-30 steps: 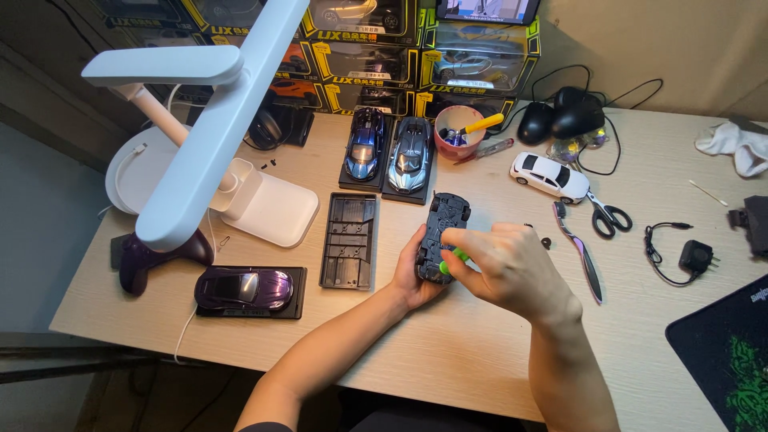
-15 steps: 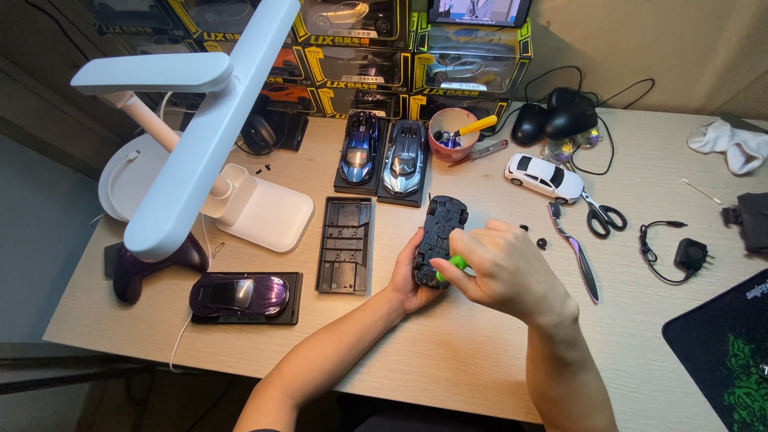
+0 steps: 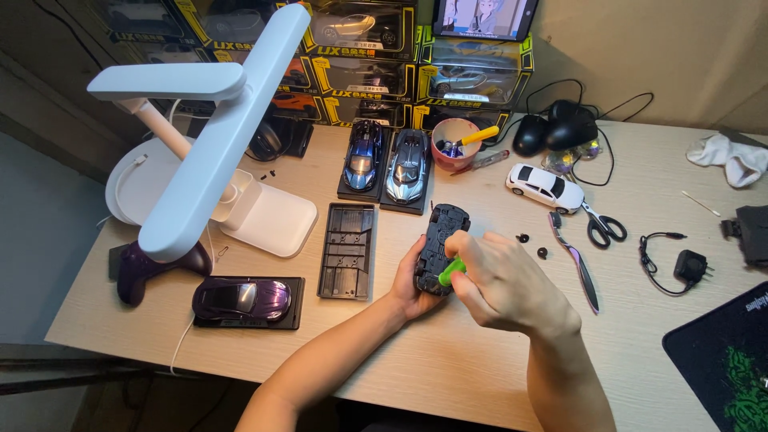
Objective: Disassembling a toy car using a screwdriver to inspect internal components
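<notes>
Left hand: we see our left hand (image 3: 410, 282) cupped from below around the upturned toy car (image 3: 440, 248), fingers closed on its left side.
Right hand: our right hand (image 3: 500, 280) is curled shut around a green screwdriver (image 3: 450, 270), whose handle pokes out against the car's underside.
Toy car: it is black, belly up, held just above the desk (image 3: 448, 360) near the middle, between our two hands.
Beside it: a dark plastic base plate (image 3: 348, 250) lies flat just left of the car.
Further left: a purple model car (image 3: 242, 298) sits on its black stand, near a purple game controller (image 3: 152, 264) under the white desk lamp (image 3: 208, 152).
Behind: two blue model cars (image 3: 386, 166) stand side by side on stands, next to a pink cup (image 3: 452, 144).
Right side: a white model car (image 3: 546, 186), scissors (image 3: 598, 226) and two small black wheels (image 3: 532, 245) lie well clear of our hands.
</notes>
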